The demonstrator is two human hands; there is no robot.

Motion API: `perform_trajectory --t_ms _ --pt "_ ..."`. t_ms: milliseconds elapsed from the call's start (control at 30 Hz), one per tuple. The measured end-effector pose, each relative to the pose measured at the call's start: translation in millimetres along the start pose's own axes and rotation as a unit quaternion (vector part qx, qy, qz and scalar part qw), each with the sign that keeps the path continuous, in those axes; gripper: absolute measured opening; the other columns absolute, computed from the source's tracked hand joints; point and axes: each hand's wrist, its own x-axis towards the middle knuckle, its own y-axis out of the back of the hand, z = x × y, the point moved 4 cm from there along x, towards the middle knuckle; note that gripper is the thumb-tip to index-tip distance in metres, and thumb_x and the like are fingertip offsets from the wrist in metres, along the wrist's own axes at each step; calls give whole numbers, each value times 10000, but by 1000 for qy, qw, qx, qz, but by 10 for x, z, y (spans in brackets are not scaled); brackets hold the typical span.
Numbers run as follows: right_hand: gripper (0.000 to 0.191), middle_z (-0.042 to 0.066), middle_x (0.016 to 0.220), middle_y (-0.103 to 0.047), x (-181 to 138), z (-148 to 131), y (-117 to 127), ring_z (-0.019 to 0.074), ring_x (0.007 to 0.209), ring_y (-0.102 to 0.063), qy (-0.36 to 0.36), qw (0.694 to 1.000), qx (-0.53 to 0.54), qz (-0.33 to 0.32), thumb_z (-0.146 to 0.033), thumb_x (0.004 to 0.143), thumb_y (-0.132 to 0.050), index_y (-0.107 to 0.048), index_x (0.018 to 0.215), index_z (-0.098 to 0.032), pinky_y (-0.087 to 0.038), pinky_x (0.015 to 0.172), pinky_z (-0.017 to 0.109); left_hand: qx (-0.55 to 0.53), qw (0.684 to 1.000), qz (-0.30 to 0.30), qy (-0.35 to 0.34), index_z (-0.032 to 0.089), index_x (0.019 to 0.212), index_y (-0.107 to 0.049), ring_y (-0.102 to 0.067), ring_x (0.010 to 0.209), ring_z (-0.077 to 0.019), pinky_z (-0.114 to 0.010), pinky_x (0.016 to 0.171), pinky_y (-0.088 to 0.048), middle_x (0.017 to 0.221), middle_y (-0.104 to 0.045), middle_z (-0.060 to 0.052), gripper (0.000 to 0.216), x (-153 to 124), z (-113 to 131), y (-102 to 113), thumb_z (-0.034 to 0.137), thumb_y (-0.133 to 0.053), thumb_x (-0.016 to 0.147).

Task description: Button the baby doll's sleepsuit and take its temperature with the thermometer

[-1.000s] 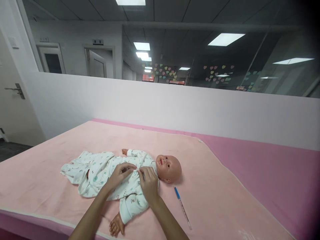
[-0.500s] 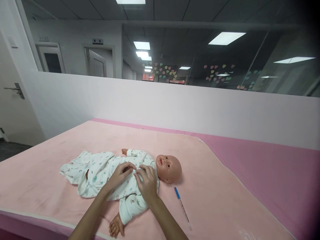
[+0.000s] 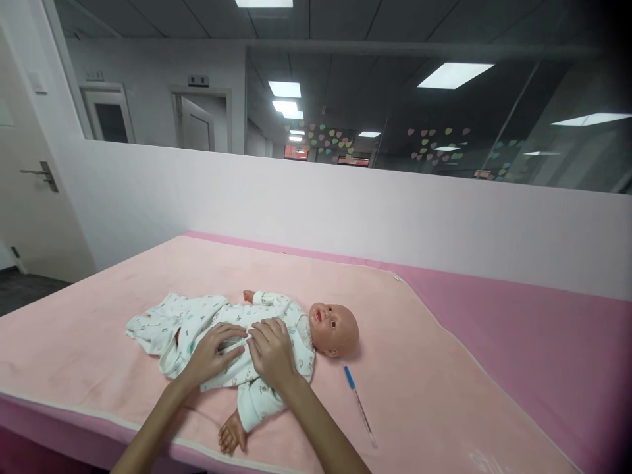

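Note:
A baby doll (image 3: 334,329) lies on its back with its head to the right. It wears a white printed outfit (image 3: 291,309) with long sleeves and legs. My left hand (image 3: 213,354) rests at the doll's belly, thumb and fingers apart. Just to its right, my right hand (image 3: 272,352) lies over the lower chest with its fingers stretched out on the cloth. The fingertips of the two hands nearly meet along the front of the outfit. Cloth beneath my palms is hidden.
A blue-capped pen (image 3: 360,407) lies right of the doll, near its head. The doll is on a peach mat (image 3: 444,395) over a pink padded surface (image 3: 557,336). Behind stands a white half wall (image 3: 345,210) with glass above. A door (image 3: 39,197) is at far left.
Both hands have shifted left along the outfit, from the chest toward the belly. My left fingers have spread from a pinch at the front, and my right fingers have flattened out.

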Motion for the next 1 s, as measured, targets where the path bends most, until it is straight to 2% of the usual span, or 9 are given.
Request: perform_trajectory --t_ms 100,233,467,667,767,933,1000 --pt "85 32 842 -590 49 -43 -75 173 864 -488 -7 999 17 -30 -170 793 -500 -554 858 -180 -332 900 370 25 999 25 2 262 1005 -634 -552 1001 -194 -352 882 -437 1043 -638 -29 239 -44 -27 -15 358 -541 807" --pt "59 38 821 -571 7 6 -109 169 833 -494 -21 999 12 -26 -173 793 -500 -550 820 -185 -368 837 342 48 997 57 15 274 985 -648 -562 986 -197 -361 865 -442 1033 -651 -22 224 -70 -18 -58 360 -527 817" --pt "168 45 827 -560 -43 101 -152 165 807 -505 -26 999 -21 -21 -310 875 -442 -561 819 -204 -400 751 319 77 995 66 -1 280 1022 -639 -567 988 -194 -358 855 -448 1042 -654 -15 242 -77 13 -61 335 -506 828" --pt "160 48 774 -567 -37 87 -188 167 784 -501 -25 999 -20 -25 -234 887 -418 -546 805 -183 -386 761 319 132 987 85 -34 244 1017 -633 -573 959 -198 -358 830 -455 1039 -650 -38 245 -93 66 -103 288 -470 839" --pt "177 59 840 -580 -44 97 -205 160 812 -517 -20 999 -31 -13 -274 892 -429 -565 861 -165 -410 756 317 148 984 86 -44 222 1036 -611 -564 959 -204 -376 832 -445 1043 -640 -57 254 -100 92 -128 265 -437 856" --pt "278 61 1054 -544 -66 131 -210 146 888 -547 -24 999 -37 -2 -354 880 -469 -527 1064 -153 -467 780 342 152 983 87 -54 201 1024 -585 -557 951 -200 -377 836 -434 1028 -630 -68 239 -100 131 -150 228 -403 871" --pt "281 62 1060 -542 -69 129 -199 146 887 -549 -27 999 -36 -1 -354 879 -472 -525 1068 -153 -471 778 341 151 983 92 -58 196 1008 -581 -560 943 -197 -370 830 -434 1013 -630 -70 233 -101 140 -155 216 -391 875"
